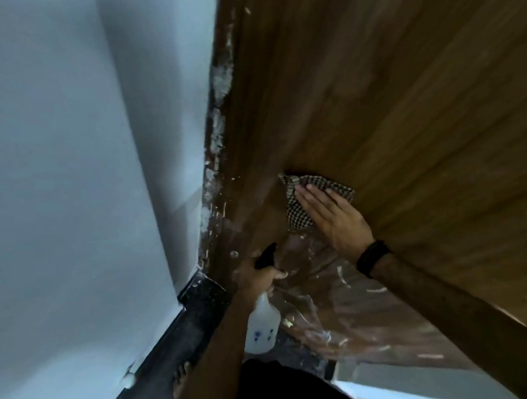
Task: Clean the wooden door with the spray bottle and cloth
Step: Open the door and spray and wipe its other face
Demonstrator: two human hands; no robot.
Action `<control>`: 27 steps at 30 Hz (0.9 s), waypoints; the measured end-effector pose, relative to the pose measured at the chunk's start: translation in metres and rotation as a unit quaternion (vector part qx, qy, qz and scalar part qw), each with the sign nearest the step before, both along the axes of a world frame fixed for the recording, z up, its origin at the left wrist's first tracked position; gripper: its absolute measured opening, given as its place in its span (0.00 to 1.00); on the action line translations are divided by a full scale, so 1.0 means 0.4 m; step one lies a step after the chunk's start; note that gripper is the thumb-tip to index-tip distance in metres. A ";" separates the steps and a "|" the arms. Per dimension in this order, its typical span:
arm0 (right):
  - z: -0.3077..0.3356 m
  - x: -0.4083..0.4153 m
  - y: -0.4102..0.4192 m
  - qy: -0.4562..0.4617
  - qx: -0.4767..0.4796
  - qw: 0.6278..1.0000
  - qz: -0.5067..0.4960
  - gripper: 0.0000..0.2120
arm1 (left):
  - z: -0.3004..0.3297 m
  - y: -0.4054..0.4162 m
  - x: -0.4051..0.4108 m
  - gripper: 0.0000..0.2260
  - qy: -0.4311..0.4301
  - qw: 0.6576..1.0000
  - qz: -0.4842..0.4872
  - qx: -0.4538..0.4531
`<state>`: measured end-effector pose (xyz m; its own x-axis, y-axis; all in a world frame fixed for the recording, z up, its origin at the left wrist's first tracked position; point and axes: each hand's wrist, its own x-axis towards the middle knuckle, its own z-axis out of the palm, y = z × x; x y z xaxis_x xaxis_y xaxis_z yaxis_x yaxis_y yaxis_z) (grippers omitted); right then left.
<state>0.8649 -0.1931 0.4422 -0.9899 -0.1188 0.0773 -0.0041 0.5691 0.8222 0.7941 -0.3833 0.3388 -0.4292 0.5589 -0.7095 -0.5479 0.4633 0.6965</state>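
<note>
Under flat right hand [331, 213], cloth [296, 203] half hidden.

The door [388, 99] fills your right side, the wall [69, 180] to its left. Your right hand [334, 216] presses a cloth [296, 209] flat on the door. Below it, nearer the door's left edge, your left hand [260, 276] grips a spray bottle [260, 323].

Bare forearms, no sleeves. Black band [373, 258] on right wrist. Dark garment [276, 386] at six o'clock. Bare foot [180, 381] at seven o'clock.
</note>
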 end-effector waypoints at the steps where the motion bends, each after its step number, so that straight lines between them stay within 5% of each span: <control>1: 0.005 0.024 0.007 0.026 -0.018 0.999 -0.006 0.31 | 0.004 0.010 0.009 0.33 0.011 1.000 -0.028 -0.003; 9: 0.001 0.227 0.012 0.228 -0.095 0.966 -0.081 0.27 | -0.002 0.040 0.086 0.22 0.018 0.985 -0.173 -0.019; 13: -0.016 0.277 0.005 0.336 -0.107 0.930 -0.104 0.23 | 0.020 0.048 0.115 0.06 0.000 0.982 -0.180 -0.057; 16: -0.021 0.282 0.001 0.383 -0.156 0.903 -0.118 0.19 | 0.030 0.062 0.122 0.15 -0.005 0.983 -0.167 -0.078; 20: -0.042 0.280 -0.020 0.478 -0.275 0.817 -0.168 0.24 | 0.051 0.075 0.143 0.17 0.005 0.985 -0.161 -0.056; 23: -0.046 0.266 -0.054 0.544 -0.352 0.743 -0.167 0.15 | 0.082 0.069 0.162 0.06 0.001 0.990 -0.125 -0.058; 27: -0.057 0.241 -0.084 0.607 -0.425 0.647 -0.182 0.16 | 0.092 0.056 0.158 0.25 0.040 0.995 -0.093 -0.026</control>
